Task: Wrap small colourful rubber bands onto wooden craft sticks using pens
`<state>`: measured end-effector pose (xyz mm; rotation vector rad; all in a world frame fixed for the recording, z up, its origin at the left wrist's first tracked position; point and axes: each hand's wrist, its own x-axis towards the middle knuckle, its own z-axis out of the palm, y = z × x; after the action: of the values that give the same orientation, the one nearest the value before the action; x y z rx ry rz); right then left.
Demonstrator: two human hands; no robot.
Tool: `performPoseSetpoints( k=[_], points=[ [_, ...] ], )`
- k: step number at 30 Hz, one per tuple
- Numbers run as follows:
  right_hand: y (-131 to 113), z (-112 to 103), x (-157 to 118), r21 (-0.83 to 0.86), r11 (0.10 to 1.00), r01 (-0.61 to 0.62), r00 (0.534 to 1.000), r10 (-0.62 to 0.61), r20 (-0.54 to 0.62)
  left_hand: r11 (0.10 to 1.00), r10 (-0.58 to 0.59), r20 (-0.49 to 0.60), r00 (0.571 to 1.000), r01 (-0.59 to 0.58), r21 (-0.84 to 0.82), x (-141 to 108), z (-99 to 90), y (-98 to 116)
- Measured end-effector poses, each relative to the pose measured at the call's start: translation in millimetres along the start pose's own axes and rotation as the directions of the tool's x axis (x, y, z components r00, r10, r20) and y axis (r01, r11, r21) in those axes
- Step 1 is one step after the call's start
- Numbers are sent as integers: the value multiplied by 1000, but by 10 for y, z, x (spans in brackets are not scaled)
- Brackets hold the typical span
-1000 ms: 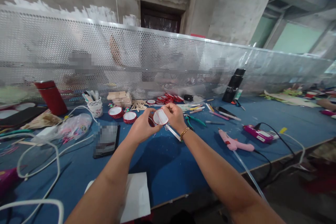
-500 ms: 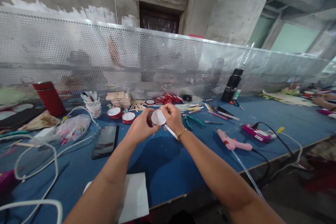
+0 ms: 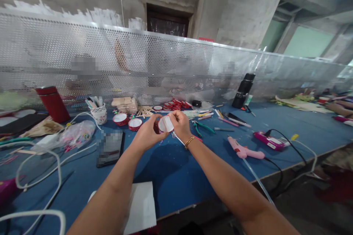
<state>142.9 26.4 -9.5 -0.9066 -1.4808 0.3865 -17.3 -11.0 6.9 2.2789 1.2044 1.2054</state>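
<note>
Brace the round, red-edged white piece in the left hand, ideally with a thumb-and-finger hold round its side; with the right hand, pinch lightly and evenly at the rim, without bending it. Held up between the 2 hands, above the blue desk, tilted to show its white face. Clasped by the left hand; apparently pinched at its right edge by curled right fingers. Reached with both forearms stretched forward, converging.

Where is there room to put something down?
Bare table lies between the paper and right arm, and between the black bottle and purple box. It's crowded at left with bag, cable and phone, and at back with sticks.
</note>
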Motion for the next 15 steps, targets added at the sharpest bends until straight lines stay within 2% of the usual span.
performPoseSetpoints(
  k=[7,10,12,15],
  points=[
    [40,-1,9,-10,998,54,998,-54,30,996,-44,19,999,46,-78,12,31,-75],
    [54,-6,15,-18,998,66,993,-64,95,981,-122,-42,992,115,-153,56,75,-201],
    [53,-13,16,-26,997,67,988,-63,144,962,-190,-46,981,177,-208,85,83,-294],
    [52,-29,19,-38,996,78,971,-67,230,962,-227,-91,970,208,-178,104,51,-394]
  ],
)
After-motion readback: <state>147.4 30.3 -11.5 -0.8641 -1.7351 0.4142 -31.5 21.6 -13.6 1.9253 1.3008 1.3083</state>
